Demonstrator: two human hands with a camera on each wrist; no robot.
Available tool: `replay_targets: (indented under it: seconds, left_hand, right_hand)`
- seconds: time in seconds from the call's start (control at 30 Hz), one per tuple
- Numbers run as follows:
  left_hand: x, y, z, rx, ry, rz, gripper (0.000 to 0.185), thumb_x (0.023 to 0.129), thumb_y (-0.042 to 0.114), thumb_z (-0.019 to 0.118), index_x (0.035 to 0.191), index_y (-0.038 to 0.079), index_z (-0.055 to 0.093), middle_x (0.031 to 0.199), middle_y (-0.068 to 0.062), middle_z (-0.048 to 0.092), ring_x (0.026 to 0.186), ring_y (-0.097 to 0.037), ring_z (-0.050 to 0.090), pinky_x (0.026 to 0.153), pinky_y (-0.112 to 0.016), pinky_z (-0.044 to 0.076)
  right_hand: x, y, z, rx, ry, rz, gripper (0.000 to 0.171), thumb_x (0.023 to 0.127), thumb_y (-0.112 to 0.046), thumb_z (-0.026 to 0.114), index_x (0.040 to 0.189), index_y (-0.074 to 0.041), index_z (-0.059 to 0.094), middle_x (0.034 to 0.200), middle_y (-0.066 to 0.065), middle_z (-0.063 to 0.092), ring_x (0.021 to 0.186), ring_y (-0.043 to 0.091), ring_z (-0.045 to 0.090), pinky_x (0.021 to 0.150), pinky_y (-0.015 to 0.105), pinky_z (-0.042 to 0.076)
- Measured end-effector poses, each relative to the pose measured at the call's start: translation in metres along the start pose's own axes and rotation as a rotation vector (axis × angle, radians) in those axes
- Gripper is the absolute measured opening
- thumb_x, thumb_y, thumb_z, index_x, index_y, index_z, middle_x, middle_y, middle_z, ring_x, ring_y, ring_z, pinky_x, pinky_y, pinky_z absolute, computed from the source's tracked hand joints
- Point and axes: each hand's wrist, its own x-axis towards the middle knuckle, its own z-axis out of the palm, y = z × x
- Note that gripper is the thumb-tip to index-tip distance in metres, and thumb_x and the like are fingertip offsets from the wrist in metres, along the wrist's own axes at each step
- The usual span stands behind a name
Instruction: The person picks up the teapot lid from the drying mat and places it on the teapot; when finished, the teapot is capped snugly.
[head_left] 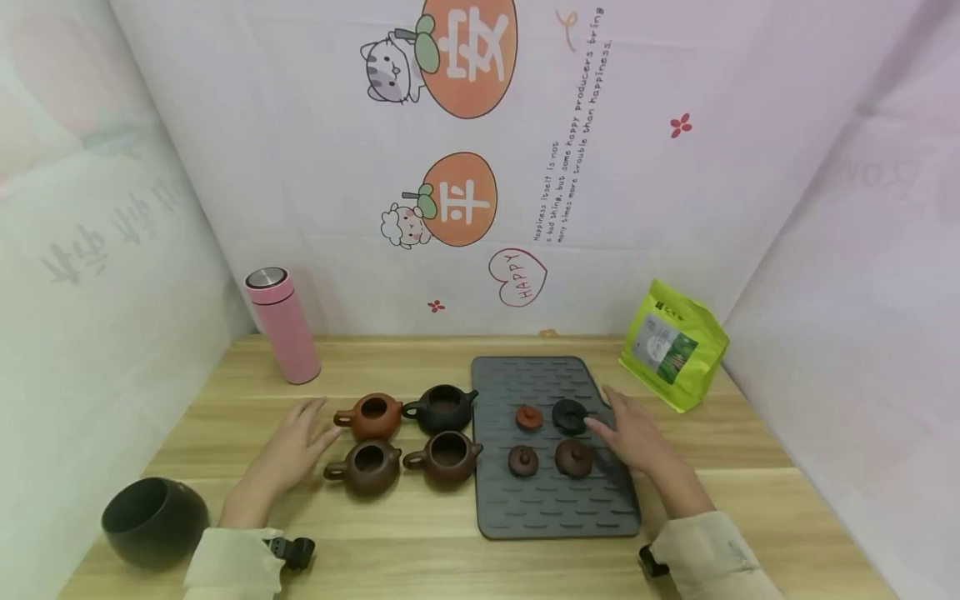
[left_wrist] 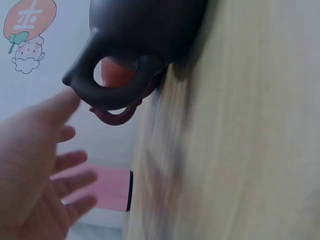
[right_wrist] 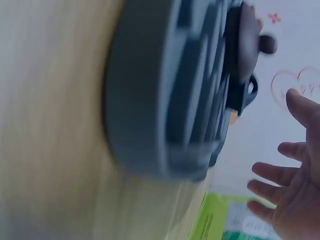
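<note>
Four lidless clay teapots stand on the wooden table: a reddish one (head_left: 372, 415), a black one (head_left: 444, 407), a dark brown one (head_left: 369, 467) and a brown one (head_left: 447, 457). Their lids lie on the grey ridged mat (head_left: 547, 508): red (head_left: 528, 417), black (head_left: 570, 415), dark brown (head_left: 522, 460), brown (head_left: 574, 457). My left hand (head_left: 303, 437) hovers open, fingers spread, just left of the teapot handles, and holds nothing. In the left wrist view its fingers (left_wrist: 65, 165) are close to a dark handle (left_wrist: 107, 92). My right hand (head_left: 626, 425) is open over the mat's right edge, beside the black lid.
A pink flask (head_left: 282, 325) stands at the back left. A green pouch (head_left: 672, 343) leans at the back right. A dark bowl (head_left: 153, 521) sits near the front left corner. Printed cloth walls close in the table on three sides.
</note>
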Motion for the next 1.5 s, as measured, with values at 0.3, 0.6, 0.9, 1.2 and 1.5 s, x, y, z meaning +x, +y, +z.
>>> replay_targets:
  seconds: [0.3, 0.6, 0.9, 1.2, 1.5]
  left_hand:
    - [-0.012, 0.018, 0.005, -0.144, -0.004, 0.045, 0.048, 0.1, 0.033, 0.058, 0.133, -0.002, 0.055, 0.132, -0.025, 0.051, 0.116, -0.044, 0.052, 0.095, -0.061, 0.041]
    - [-0.012, 0.027, 0.011, -0.253, -0.108, 0.069, 0.065, 0.094, 0.042, 0.064, 0.14, -0.001, 0.048, 0.145, -0.027, 0.04, 0.124, -0.047, 0.045, 0.098, -0.058, 0.04]
    - [-0.017, 0.029, 0.016, -0.247, -0.122, 0.044, 0.068, 0.086, 0.037, 0.075, 0.138, -0.001, 0.051, 0.143, -0.025, 0.043, 0.132, -0.047, 0.036, 0.104, -0.062, 0.029]
    - [-0.016, 0.026, 0.019, -0.267, -0.108, 0.055, 0.069, 0.083, 0.037, 0.078, 0.136, 0.001, 0.054, 0.142, -0.023, 0.046, 0.131, -0.045, 0.038, 0.104, -0.061, 0.031]
    - [-0.018, 0.021, 0.025, -0.291, -0.092, 0.082, 0.067, 0.082, 0.038, 0.079, 0.135, 0.003, 0.057, 0.138, -0.02, 0.05, 0.129, -0.042, 0.042, 0.103, -0.059, 0.034]
  right_hand:
    - [0.001, -0.041, 0.014, 0.124, 0.052, -0.095, 0.046, 0.097, -0.022, 0.063, 0.135, 0.002, 0.053, 0.132, 0.025, 0.052, 0.122, 0.043, 0.048, 0.095, 0.057, 0.042]
    - [-0.002, -0.07, 0.033, 0.144, 0.029, -0.138, 0.038, 0.093, -0.018, 0.069, 0.127, -0.001, 0.061, 0.121, 0.015, 0.06, 0.105, 0.03, 0.06, 0.083, 0.045, 0.051]
    - [0.0, -0.085, 0.045, 0.185, -0.09, -0.077, 0.034, 0.089, -0.02, 0.074, 0.119, -0.006, 0.066, 0.116, 0.008, 0.063, 0.107, 0.027, 0.06, 0.085, 0.045, 0.051]
    - [0.003, -0.089, 0.053, 0.188, -0.128, -0.084, 0.028, 0.084, -0.016, 0.079, 0.109, -0.009, 0.07, 0.1, -0.001, 0.064, 0.089, 0.015, 0.06, 0.072, 0.036, 0.05]
    - [0.003, -0.09, 0.056, 0.186, -0.111, -0.068, 0.018, 0.082, -0.015, 0.081, 0.097, -0.013, 0.07, 0.089, -0.005, 0.063, 0.076, 0.01, 0.056, 0.063, 0.032, 0.049]
